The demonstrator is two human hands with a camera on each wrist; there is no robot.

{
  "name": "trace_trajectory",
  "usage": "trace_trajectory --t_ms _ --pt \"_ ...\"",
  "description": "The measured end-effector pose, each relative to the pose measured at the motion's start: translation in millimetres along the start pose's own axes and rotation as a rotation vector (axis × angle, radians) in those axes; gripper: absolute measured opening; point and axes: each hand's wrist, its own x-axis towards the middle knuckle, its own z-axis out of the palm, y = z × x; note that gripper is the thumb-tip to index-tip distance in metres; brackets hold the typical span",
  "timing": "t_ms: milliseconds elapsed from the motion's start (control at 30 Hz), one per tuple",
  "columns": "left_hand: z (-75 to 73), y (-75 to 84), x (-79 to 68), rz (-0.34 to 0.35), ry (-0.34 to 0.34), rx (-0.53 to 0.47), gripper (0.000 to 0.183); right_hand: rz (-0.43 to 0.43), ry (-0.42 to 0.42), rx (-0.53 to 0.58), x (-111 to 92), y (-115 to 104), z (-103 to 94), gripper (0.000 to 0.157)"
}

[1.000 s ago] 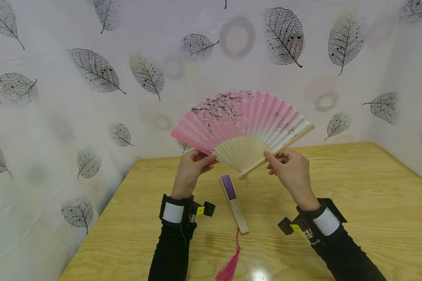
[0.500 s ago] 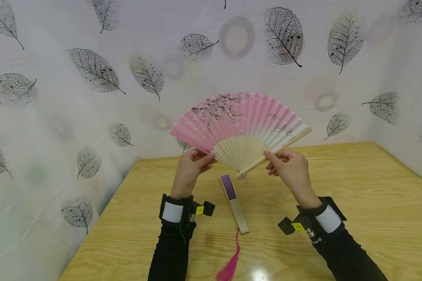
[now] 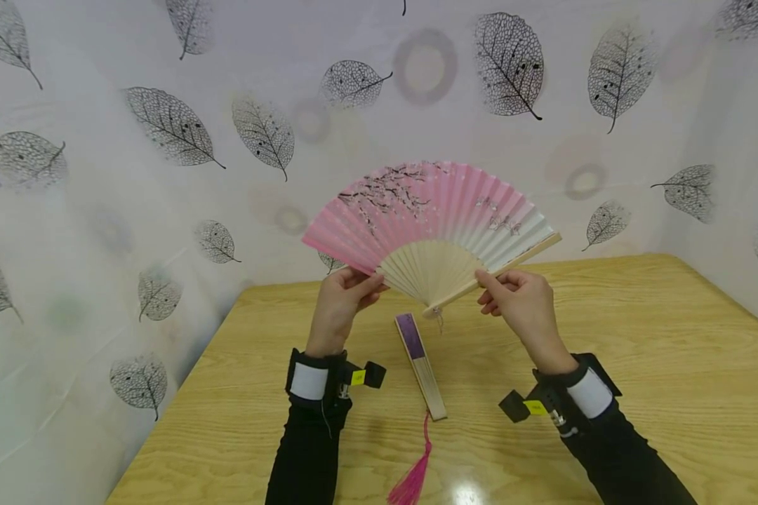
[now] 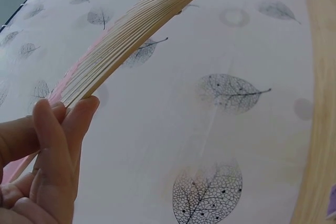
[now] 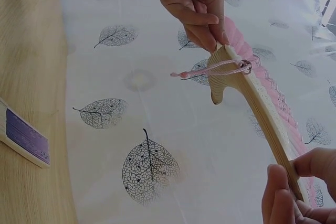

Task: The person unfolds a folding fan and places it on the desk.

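A pink and white folding fan point(image 3: 442, 210) with printed blossom branches is spread wide above the table. My left hand point(image 3: 344, 301) pinches its left edge between thumb and fingers. On the other side, my right hand point(image 3: 523, 301) pinches the light wooden guard stick. In the right wrist view a pink cord loop point(image 5: 210, 71) hangs from the fan's pivot. Below the fan, a folded fan point(image 3: 422, 368) with a purple panel lies on the table. Its pink tassel point(image 3: 412, 480) stretches toward the near edge.
The wood-grain table point(image 3: 227, 421) extends beneath both arms. Behind it and at the sides hangs a pale cloth point(image 3: 133, 231) printed with dark leaves. Black straps with small cameras circle both wrists.
The spread fan tilts slightly, its pivot end rising a little and shifting left. Both hands keep their pinch with hardly any movement. The folded fan stays where it lay.
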Motion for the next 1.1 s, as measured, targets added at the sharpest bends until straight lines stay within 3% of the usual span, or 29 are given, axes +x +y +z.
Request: trace_trajectory --t_ms 1100 --pt "-0.6 0.4 -1.0 0.035 0.022 -0.031 0.027 0.026 0.016 0.077 0.1 1.2 1.1 0.053"
